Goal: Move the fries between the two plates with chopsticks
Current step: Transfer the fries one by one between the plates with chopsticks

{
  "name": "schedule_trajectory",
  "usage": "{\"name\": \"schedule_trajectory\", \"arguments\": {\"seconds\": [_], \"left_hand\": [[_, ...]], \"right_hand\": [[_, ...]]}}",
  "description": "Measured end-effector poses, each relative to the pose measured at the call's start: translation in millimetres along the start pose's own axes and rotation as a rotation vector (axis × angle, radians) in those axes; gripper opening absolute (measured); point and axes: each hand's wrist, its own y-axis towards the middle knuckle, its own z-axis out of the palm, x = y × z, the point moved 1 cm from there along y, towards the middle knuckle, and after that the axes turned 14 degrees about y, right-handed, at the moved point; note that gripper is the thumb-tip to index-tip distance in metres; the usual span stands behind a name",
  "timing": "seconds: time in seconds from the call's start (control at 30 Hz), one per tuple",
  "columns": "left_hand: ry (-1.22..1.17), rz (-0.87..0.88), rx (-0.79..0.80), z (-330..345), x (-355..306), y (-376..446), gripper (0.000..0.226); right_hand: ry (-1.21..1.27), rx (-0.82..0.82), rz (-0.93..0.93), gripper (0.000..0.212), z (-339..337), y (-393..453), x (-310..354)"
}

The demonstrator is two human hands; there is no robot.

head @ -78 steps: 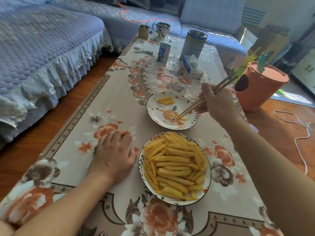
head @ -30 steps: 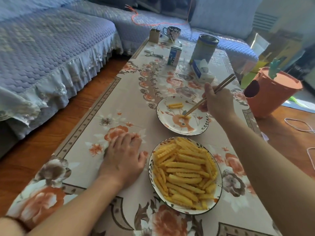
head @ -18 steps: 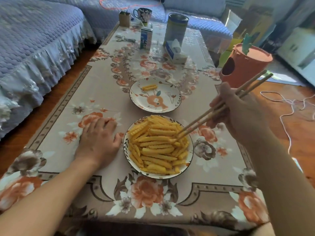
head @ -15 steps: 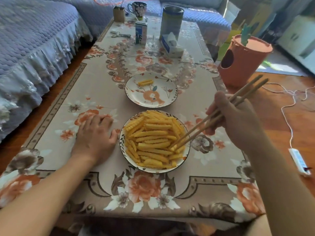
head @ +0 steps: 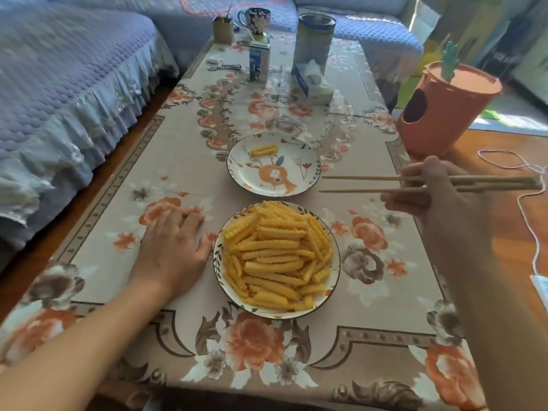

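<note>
On the worktop [head: 184, 161], a heaped plate of fries [head: 277, 256] sits nearest, a second plate [head: 299, 161] holding a few fries [head: 264, 149] just behind it, the left hand [head: 173, 247] beside the near plate, and the chopsticks [head: 370, 185] to the right.

1. The counter [head: 184, 179] is long and covered by a beige cloth with orange flowers.
2. Near its middle, a plate heaped with fries [head: 277, 256] sits at 6 o'clock of a second plate [head: 274, 166] that holds only a few fries; the two lie close together.
3. The left hand [head: 173, 247] rests flat on the cloth at 9 o'clock of the full plate.
4. Toward 12 o'clock stand a carton [head: 259, 62], a tall tin [head: 314, 40], a tissue pack [head: 312, 83], a mug [head: 256, 20], a small box [head: 223, 29] and scissors [head: 224, 66].
</note>
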Motion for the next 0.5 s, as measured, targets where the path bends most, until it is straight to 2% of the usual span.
{"name": "schedule_trajectory", "arguments": {"seconds": [0.3,0.5], "left_hand": [[-0.01,0.025,-0.023,2.8,4.0,1.8,0.045],[-0.009,0.021,-0.026,5.2,5.9,2.6,0.045]], "right_hand": [[-0.3,0.169,0.005,0.025,123.1,109.9,-64.2],[-0.422,0.215,-0.027,0.031,148.9,124.7,-83.0]]}}
